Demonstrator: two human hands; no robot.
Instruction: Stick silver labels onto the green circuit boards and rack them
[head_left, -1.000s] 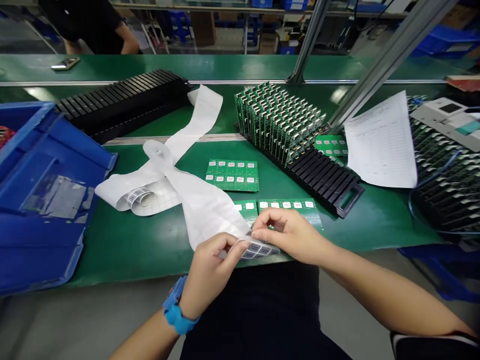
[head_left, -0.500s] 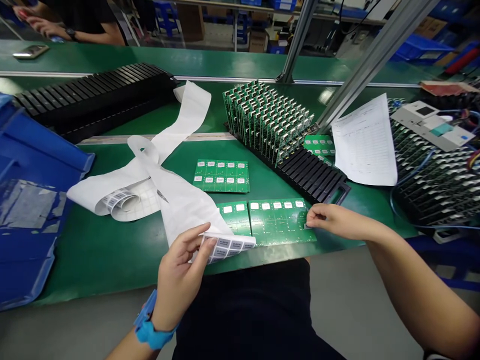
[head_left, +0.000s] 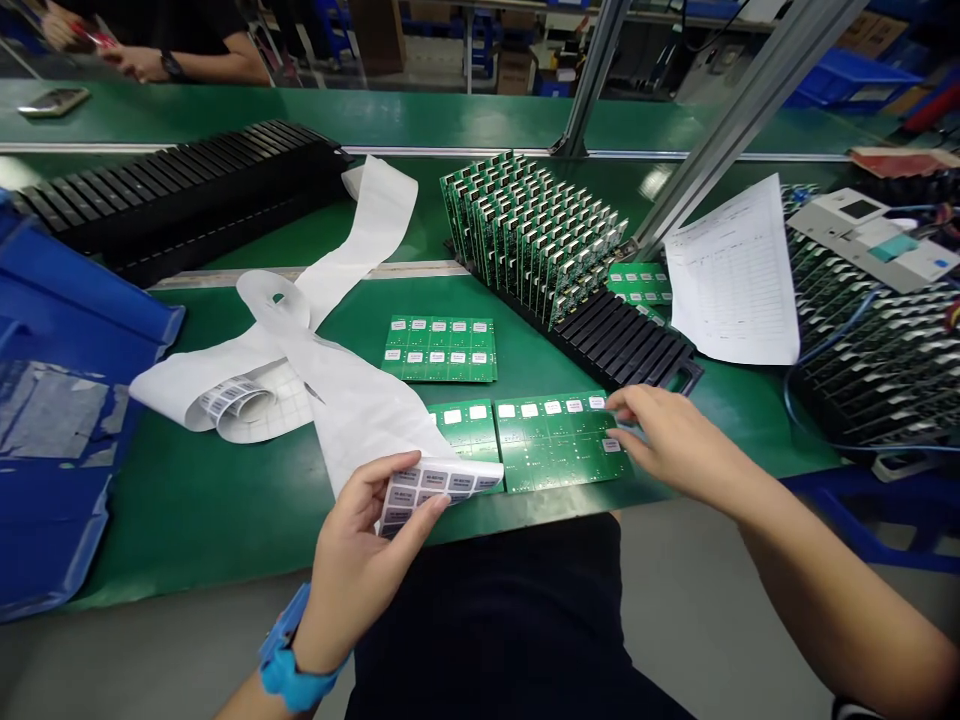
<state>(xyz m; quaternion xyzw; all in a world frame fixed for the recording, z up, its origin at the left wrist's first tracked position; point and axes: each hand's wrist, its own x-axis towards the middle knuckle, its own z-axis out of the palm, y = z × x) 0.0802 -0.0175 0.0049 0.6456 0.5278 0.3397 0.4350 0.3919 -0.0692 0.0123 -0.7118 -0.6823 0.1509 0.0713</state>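
Note:
My left hand point(head_left: 367, 560), a blue band at its wrist, pinches the front end of a long white strip of labels point(head_left: 367, 400). That end is curled over, so rows of grey printed labels point(head_left: 420, 490) face up. My right hand point(head_left: 660, 430) is at the right edge of a green circuit board panel point(head_left: 555, 450), thumb and forefinger apart with nothing between them. White labels run along the panel's top row, and a single label point(head_left: 611, 446) lies just below my right thumb. A second panel point(head_left: 465, 425) is partly hidden under the strip.
Behind lies another labelled panel point(head_left: 441, 350). A black rack point(head_left: 630, 340) holds several upright boards point(head_left: 532, 230). Blue bins point(head_left: 60, 400) stand left, near a black slotted rack point(head_left: 225, 190). A paper sheet point(head_left: 739, 270) leans at right. Across the bench is a person point(head_left: 187, 50).
My right thumb and forefinger have parted, leaving a label on the panel's lower right. My left hand has shifted slightly, and more of the printed labels shows.

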